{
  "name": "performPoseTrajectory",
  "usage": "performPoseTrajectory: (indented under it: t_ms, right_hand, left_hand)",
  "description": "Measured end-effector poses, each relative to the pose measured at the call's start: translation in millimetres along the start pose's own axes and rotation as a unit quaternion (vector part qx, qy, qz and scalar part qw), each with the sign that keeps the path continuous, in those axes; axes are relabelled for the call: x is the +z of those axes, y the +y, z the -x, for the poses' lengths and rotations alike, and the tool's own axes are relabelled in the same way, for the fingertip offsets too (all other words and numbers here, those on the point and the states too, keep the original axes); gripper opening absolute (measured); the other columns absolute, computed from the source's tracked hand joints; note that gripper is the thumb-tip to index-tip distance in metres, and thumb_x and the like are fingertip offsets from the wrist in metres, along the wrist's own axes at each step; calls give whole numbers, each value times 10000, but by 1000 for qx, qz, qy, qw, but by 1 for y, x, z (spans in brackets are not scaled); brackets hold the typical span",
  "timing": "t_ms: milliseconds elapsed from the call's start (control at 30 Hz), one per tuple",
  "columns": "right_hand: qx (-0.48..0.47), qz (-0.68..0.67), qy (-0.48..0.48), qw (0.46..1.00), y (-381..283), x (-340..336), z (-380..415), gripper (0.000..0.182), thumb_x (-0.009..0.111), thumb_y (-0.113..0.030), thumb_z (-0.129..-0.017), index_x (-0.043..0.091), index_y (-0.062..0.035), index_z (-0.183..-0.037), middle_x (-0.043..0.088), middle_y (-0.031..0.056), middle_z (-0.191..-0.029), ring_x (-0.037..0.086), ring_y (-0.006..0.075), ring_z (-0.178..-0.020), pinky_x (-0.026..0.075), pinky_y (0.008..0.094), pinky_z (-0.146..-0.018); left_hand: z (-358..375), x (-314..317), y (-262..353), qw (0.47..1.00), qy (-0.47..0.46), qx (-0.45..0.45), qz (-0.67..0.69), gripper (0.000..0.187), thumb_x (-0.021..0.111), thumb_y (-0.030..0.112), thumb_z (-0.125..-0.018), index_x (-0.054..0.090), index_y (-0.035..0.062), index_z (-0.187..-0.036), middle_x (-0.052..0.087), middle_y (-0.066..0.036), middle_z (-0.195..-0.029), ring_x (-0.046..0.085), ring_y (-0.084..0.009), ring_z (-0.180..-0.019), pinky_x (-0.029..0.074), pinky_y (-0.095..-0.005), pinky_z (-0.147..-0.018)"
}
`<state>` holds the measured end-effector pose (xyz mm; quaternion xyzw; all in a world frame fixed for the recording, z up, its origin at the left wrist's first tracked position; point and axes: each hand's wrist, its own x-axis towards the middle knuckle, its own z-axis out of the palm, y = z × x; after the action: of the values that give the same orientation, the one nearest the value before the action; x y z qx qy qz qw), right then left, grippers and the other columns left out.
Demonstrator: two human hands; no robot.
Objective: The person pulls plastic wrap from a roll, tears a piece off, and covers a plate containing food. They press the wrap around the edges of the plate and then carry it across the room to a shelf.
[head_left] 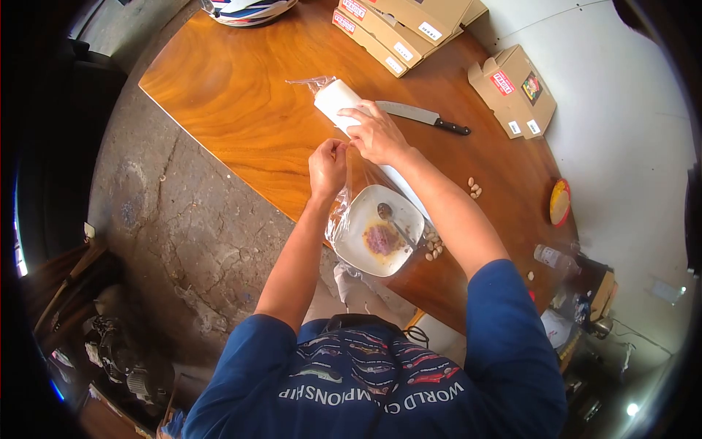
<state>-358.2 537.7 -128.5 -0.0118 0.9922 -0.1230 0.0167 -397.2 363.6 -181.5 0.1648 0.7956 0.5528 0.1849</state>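
My left hand (327, 169) is closed in a pinch on clear plastic wrap (355, 174), which hangs down toward the bowl. My right hand (377, 136) lies over a long white roll of plastic wrap (335, 99), its fingers curled across the near side, close to my left hand. Below both hands, a white square bowl (353, 245) holds a purplish mashed food (381, 239) in brownish liquid. A dark-headed spoon (385, 211) leans inside it. Wrap covers part of the bowl's left rim. Beyond my right hand lies a knife (420, 115) with a black handle.
Several small pale bulbs or nuts (475, 189) are scattered right of the bowl. Cardboard boxes (398, 36) stand at the back, with another box (514, 91) farther right. A helmet (252, 10) sits at the far edge of the wooden table (227, 80). A red-yellow container (560, 203) is at right.
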Motion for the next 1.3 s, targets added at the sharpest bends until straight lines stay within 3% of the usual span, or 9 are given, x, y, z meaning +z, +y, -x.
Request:
performPoseTrajectory:
  t_ms: [267, 333, 433, 567, 933, 1033, 1133, 1200, 1300]
  right_hand:
    - [29, -57, 4, 998, 19, -11, 1, 92, 695, -129, -944, 766, -71, -937, 566, -25, -1590, 451, 361, -1502, 513, 438, -1153]
    - [19, -84, 11, 996, 21, -1, 5, 60, 671, -86, -939, 728, -68, -934, 535, 16, -1632, 392, 411, -1550, 431, 467, -1227]
    - [18, -74, -34, 997, 16, -13, 8, 76, 678, -123, -956, 738, -77, -952, 451, 12, -1698, 329, 388, -1597, 402, 468, -1258]
    - [-7, 4, -95, 995, 10, -26, 18, 51, 706, -114, -939, 750, -89, -940, 375, -14, -1741, 286, 368, -1619, 384, 475, -1274]
    - [74, -56, -50, 994, 11, -11, 20, 149, 722, -72, -911, 670, -76, -772, 399, -45, -1732, 298, 345, -1624, 389, 447, -1271]
    - [72, -56, -58, 994, 6, -16, 22, 98, 706, -66, -920, 677, -77, -827, 403, -25, -1732, 272, 347, -1635, 369, 438, -1285]
    - [47, -72, -42, 995, 15, -11, 26, 27, 703, -78, -920, 703, -82, -894, 380, -4, -1744, 270, 365, -1633, 343, 444, -1301]
    - [48, -75, -59, 994, 16, -15, 27, 39, 702, -82, -917, 726, -100, -944, 359, 1, -1755, 249, 365, -1640, 328, 449, -1308]
    - [32, -65, -79, 994, 15, -19, 33, 93, 734, -123, -910, 755, -130, -1001, 313, 10, -1774, 201, 356, -1654, 313, 466, -1316]
  left_hand:
    - [30, 36, -63, 971, 12, -114, 212, 324, 650, 308, -1096, 668, -15, -1096, 655, -13, -901, 573, -82, -849, 489, -271, -765]
    - [23, 23, -29, 986, -7, -106, 131, 392, 678, 362, -1074, 671, -3, -1216, 717, -64, -943, 664, -142, -883, 528, -311, -804]
    - [9, 11, 6, 994, -91, -32, -57, 470, 709, 437, -1007, 732, 64, -1292, 791, -191, -1104, 764, -366, -1030, 574, -454, -895]
    - [-3, 8, -1, 993, -95, -2, -65, 281, 709, 287, -994, 787, 25, -1056, 765, -192, -912, 758, -357, -867, 575, -435, -808]
    - [26, -21, -49, 995, -40, 24, -88, 250, 682, 220, -1001, 754, -18, -977, 746, -195, -804, 751, -341, -746, 578, -428, -730]
    - [23, -23, -37, 994, -65, -31, -81, 248, 677, 252, -1001, 737, 13, -1026, 752, -218, -955, 736, -405, -893, 576, -478, -809]
    - [14, -24, -23, 997, -20, 14, -67, 302, 687, 327, -1002, 732, 55, -1124, 758, -185, -1064, 712, -390, -1052, 534, -491, -947]
    - [12, -20, -10, 959, 110, 129, -228, 381, 710, 389, -997, 739, 74, -1209, 764, -163, -1084, 679, -366, -1145, 464, -503, -1072]
    - [9, -3, 6, 953, 29, 216, -212, 401, 707, 433, -982, 759, 102, -1203, 769, -156, -1081, 650, -401, -1193, 413, -540, -1105]
